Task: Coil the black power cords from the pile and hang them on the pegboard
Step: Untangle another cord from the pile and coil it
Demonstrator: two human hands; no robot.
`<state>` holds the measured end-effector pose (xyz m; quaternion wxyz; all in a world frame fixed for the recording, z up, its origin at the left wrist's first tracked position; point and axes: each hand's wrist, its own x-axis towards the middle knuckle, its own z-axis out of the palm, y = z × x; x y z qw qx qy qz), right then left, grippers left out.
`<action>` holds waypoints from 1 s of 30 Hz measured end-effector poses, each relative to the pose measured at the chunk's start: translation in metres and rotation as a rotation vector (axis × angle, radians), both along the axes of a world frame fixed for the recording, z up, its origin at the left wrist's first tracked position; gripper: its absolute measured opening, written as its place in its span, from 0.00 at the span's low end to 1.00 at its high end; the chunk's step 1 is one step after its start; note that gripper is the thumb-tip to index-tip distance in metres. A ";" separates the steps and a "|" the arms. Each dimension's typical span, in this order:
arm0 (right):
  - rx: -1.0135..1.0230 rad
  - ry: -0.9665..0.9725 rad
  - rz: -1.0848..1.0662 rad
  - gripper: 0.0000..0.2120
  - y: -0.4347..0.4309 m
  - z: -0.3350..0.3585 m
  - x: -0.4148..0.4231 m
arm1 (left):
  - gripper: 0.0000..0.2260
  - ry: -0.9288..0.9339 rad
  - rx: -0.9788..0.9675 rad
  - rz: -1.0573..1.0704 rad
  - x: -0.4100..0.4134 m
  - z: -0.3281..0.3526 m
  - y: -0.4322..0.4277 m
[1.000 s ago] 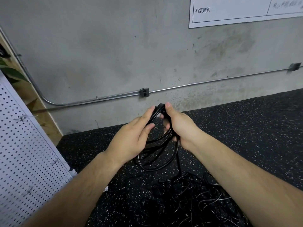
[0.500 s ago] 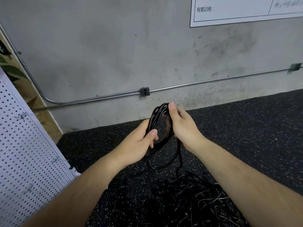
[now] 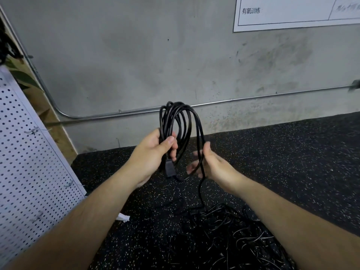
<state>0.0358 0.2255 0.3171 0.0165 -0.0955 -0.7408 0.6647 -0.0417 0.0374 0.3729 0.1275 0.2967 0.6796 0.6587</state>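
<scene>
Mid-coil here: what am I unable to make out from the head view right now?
Head view:
Pile: cut off by the bottom edge, partly behind the right forearm; cord count unknown.
Pegboard: cut off by the left edge; any hung coils unseen.
Right hand: fingers motion-blurred; grip on the coil unclear.
Trailing end: lost among the pile's black cords.

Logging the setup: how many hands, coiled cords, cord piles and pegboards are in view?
hands: 2, left hand and right hand
coiled cord: 1
cord pile: 1
pegboard: 1
total: 5
</scene>
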 end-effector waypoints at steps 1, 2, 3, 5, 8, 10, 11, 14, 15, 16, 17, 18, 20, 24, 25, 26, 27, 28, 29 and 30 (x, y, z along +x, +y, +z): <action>0.040 -0.019 0.038 0.36 0.002 -0.006 0.003 | 0.06 -0.002 0.020 0.021 -0.002 0.002 -0.002; 0.080 -0.032 0.069 0.29 0.002 -0.010 0.005 | 0.06 -0.011 0.040 0.040 -0.005 0.004 -0.004; 0.131 -0.047 0.096 0.21 0.003 -0.014 0.006 | 0.06 -0.023 0.056 0.057 -0.007 0.006 -0.006; 0.211 -0.067 0.124 0.11 0.002 -0.021 0.005 | 0.06 -0.049 0.085 0.082 -0.010 0.007 -0.009; 0.290 -0.084 0.081 0.06 -0.003 -0.033 0.000 | 0.05 -0.065 0.145 0.100 -0.010 0.008 -0.011; 0.292 -0.099 0.058 0.08 -0.006 -0.038 -0.001 | 0.05 -0.064 0.175 0.128 -0.009 0.008 -0.010; 0.278 -0.116 0.054 0.09 -0.005 -0.041 -0.001 | 0.05 -0.068 0.194 0.146 -0.009 0.009 -0.011; 0.330 -0.195 0.093 0.10 -0.003 -0.051 0.000 | 0.06 -0.079 0.266 0.198 -0.010 0.011 -0.014; 0.380 -0.230 0.119 0.10 -0.003 -0.056 0.001 | 0.06 -0.084 0.293 0.214 -0.011 0.013 -0.016; 0.427 -0.258 0.145 0.10 -0.003 -0.060 0.002 | 0.06 -0.087 0.317 0.230 -0.012 0.015 -0.017; 0.469 -0.273 0.161 0.09 -0.003 -0.063 0.003 | 0.05 -0.085 0.332 0.249 -0.013 0.016 -0.019; 0.503 -0.271 0.164 0.08 -0.004 -0.064 0.005 | 0.05 -0.078 0.336 0.268 -0.014 0.017 -0.020; 0.585 -0.220 0.137 0.07 -0.006 -0.059 0.007 | 0.05 -0.070 0.331 0.301 -0.017 0.017 -0.022; 0.924 -0.094 0.151 0.08 -0.019 -0.022 0.016 | 0.04 -0.045 0.318 0.338 -0.022 0.014 -0.021; 1.034 -0.078 0.168 0.07 -0.024 -0.011 0.020 | 0.04 -0.035 0.311 0.343 -0.022 0.014 -0.020; 1.143 -0.069 0.193 0.06 -0.029 -0.002 0.025 | 0.04 -0.022 0.302 0.344 -0.022 0.013 -0.019; 1.238 -0.065 0.226 0.07 -0.034 0.008 0.029 | 0.04 -0.009 0.286 0.345 -0.022 0.013 -0.018; 1.317 -0.062 0.265 0.09 -0.038 0.015 0.034 | 0.05 0.009 0.261 0.347 -0.023 0.011 -0.017; 1.385 -0.050 0.305 0.13 -0.042 0.022 0.038 | 0.05 0.034 0.230 0.347 -0.023 0.010 -0.016; 1.438 -0.022 0.336 0.16 -0.045 0.028 0.041 | 0.06 0.062 0.196 0.344 -0.023 0.008 -0.014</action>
